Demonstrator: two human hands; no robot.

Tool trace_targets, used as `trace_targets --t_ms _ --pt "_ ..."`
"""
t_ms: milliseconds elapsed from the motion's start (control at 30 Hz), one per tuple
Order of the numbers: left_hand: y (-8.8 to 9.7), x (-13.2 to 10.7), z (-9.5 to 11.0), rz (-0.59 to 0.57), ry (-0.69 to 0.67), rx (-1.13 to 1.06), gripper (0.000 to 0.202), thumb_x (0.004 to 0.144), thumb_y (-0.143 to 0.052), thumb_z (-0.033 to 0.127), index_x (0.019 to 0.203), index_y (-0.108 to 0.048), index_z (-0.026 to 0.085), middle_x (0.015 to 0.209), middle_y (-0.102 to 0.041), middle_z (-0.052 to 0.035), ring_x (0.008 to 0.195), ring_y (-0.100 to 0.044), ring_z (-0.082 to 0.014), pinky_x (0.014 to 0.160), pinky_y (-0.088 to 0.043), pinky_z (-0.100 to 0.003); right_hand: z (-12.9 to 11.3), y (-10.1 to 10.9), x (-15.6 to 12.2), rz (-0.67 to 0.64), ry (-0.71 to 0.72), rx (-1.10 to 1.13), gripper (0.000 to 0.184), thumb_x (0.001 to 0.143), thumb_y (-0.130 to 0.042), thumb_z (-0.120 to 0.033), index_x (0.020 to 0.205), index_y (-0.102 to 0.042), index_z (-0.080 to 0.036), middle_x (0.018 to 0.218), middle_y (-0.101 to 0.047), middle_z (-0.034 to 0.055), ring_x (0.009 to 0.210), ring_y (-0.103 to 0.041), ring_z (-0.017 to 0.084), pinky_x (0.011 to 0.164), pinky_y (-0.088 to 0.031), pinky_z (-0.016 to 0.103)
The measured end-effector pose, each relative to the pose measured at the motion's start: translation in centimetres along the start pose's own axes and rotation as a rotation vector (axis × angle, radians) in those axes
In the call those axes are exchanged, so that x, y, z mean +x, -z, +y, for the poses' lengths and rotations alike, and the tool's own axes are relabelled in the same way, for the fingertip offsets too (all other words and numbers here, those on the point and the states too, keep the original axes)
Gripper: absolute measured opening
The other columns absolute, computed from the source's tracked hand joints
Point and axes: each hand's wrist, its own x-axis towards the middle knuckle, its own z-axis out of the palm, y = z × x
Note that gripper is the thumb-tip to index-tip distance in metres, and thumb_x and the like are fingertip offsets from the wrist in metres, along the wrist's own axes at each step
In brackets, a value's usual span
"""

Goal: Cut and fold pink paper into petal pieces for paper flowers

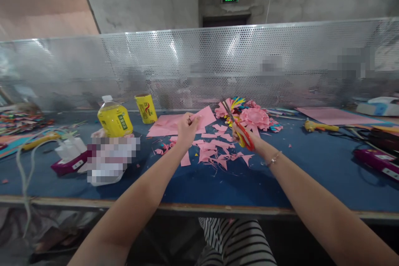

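Note:
My left hand (186, 131) is closed in a pinch on a sheet of pink paper (204, 117), holding it up over the blue table (218, 183). My right hand (241, 135) grips red-and-yellow scissors (237, 126), blades pointing up and away toward the sheet. Several pink paper scraps (218, 151) lie on the table below and between both hands. More flat pink sheets (165, 126) lie behind my left hand.
Pink paper flowers (254, 116) sit behind the scissors. A yellow bottle (114, 119) and yellow can (146, 108) stand at the left, near a tissue box (67, 162). A yellow glue gun (318, 126), pink sheet (336, 115) and purple boxes (377, 160) lie right. A perforated metal screen (199, 62) backs the table.

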Motion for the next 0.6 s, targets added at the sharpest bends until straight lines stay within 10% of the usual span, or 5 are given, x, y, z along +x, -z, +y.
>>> trace_targets --t_ms 233,600 --pt "0.9 0.5 1.1 0.055 -0.046 0.003 0.02 0.068 -0.054 0.035 0.064 -0.046 0.017 0.048 -0.038 0.0055 0.044 -0.033 -0.0061 0.044 -0.024 -0.02 -1.9 -2.6 -1.6 -0.275 -0.192 0.425 0.029 0.059 -0.058 -0.045 0.065 -0.045 -0.019 0.057 -0.042 -0.0046 0.047 -0.039 0.006 0.047 -0.038 0.02" --pt "0.8 0.2 1.2 0.046 -0.1 0.095 0.017 0.07 -0.052 0.031 0.063 -0.048 0.017 0.048 -0.039 0.0052 0.046 -0.034 -0.0065 0.046 -0.026 -0.02 -3.0 -3.8 -2.7 -0.283 -0.231 0.417 0.037 0.06 -0.056 -0.054 0.065 -0.044 -0.019 0.048 -0.039 -0.0065 0.039 -0.034 0.004 0.036 -0.025 0.018"
